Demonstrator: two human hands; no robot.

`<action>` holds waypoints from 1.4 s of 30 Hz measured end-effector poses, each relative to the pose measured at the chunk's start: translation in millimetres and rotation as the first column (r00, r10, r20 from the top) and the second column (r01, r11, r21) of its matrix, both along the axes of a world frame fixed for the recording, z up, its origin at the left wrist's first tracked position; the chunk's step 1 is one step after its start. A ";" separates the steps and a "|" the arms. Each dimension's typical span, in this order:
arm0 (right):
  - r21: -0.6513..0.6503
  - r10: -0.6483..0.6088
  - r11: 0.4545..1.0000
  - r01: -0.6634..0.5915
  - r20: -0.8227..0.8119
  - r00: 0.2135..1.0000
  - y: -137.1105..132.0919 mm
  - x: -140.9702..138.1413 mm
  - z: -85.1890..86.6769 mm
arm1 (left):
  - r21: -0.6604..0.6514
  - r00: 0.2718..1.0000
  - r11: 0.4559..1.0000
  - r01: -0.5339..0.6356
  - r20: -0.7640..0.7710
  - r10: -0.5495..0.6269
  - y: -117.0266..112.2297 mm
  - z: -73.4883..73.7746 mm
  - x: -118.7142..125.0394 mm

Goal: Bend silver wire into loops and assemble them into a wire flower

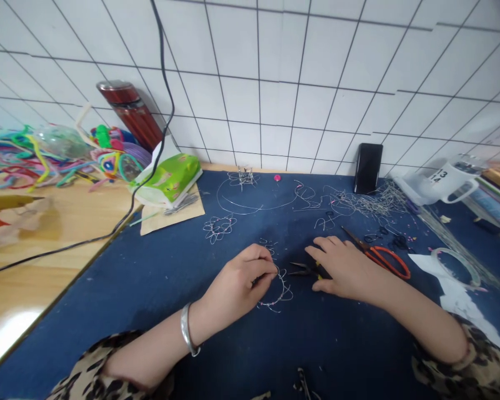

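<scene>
Pinched between the fingers of my left hand (248, 278) is a ring of thin silver wire (284, 286) with wire loops and small pink beads along it. Part of the ring is hidden behind that hand. To the right, my right hand (339, 266) lies over a pair of pliers (305, 270) with dark pointed jaws and yellow-and-black handles. Its fingers cover most of the handles, and I cannot tell how firmly they grip. Short curled wire pieces (269, 247) lie just beyond my left hand. A similar looped wire ring (219, 228) rests farther left on the dark blue mat (241, 344).
Orange-handled scissors (387, 262) lie right of my right hand. A tangle of wire (370, 201), a black phone (367, 168) and a white mug (452, 180) are behind. At back left stand a green tissue pack (173, 180) and a red flask (135, 119). A black cable (129, 214) crosses the left side.
</scene>
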State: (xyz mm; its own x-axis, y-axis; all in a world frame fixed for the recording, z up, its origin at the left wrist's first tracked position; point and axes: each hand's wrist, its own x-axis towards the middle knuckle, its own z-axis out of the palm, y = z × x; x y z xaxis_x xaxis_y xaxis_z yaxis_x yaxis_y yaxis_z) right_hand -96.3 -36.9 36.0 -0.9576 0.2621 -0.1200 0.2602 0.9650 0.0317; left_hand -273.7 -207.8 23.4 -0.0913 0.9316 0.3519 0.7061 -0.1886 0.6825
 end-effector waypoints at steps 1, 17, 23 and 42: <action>0.009 0.011 1.000 -0.011 -0.005 1.000 0.3 1.7 -1.2 | 0.008 1.000 1.000 -0.007 0.004 0.007 0.3 0.0 -0.9; -0.017 0.052 0.998 -0.056 -0.155 0.986 -9.8 -5.9 -14.0 | 0.070 0.995 0.995 -0.076 0.064 0.071 1.5 0.2 -6.2; -0.575 -0.198 0.816 -0.055 -0.368 0.908 -29.5 -13.0 4.1 | 0.053 0.998 0.998 -0.036 0.043 0.034 0.2 -0.9 -0.1; -0.780 -0.335 0.624 -0.044 -0.318 0.887 -45.4 -20.7 1.1 | -0.161 0.988 0.982 0.100 0.136 -0.078 4.5 1.5 8.5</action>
State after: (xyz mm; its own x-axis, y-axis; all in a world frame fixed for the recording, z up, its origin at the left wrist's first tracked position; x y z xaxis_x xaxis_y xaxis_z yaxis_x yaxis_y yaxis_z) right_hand -117.1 -82.3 37.1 -0.9160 0.3996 0.0352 0.2028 0.5370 -0.8188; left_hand -265.2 -203.3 24.9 -0.0398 0.9825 0.1817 0.5960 -0.1226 0.7936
